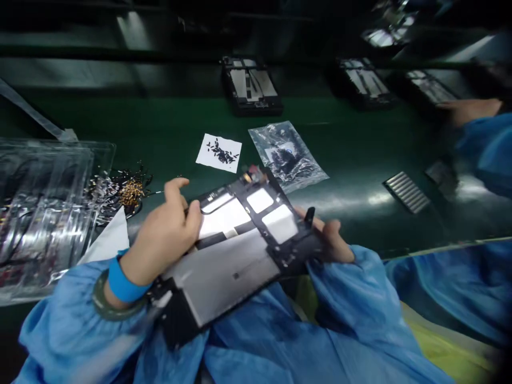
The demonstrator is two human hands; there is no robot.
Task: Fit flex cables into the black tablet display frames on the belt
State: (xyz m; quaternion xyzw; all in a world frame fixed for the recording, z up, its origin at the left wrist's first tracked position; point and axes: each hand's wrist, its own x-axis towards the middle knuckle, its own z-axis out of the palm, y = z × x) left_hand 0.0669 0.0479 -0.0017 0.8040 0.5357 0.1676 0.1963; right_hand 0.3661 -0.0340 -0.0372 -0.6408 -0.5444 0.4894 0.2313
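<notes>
A black tablet-like device (232, 277), its inside laid open with a large silver-grey plate and bright white panels, is tilted in front of my body. My left hand (164, 234) grips its upper left edge, the thumb on top and the index finger sticking up. At the other end my right hand (336, 242) is closed around the edge, with most of its fingers hidden behind the device. Just beyond lie a white paper (206, 154) bearing several small black parts and a clear plastic bag (310, 170) with dark pieces inside.
Clear plastic trays (44, 229) stand at left, beside a heap of small wired parts (130, 194). Similar devices (256, 88) sit along the green work surface (168, 117). A ribbed silver block (407, 193) lies at right, near another person's hand (472, 111).
</notes>
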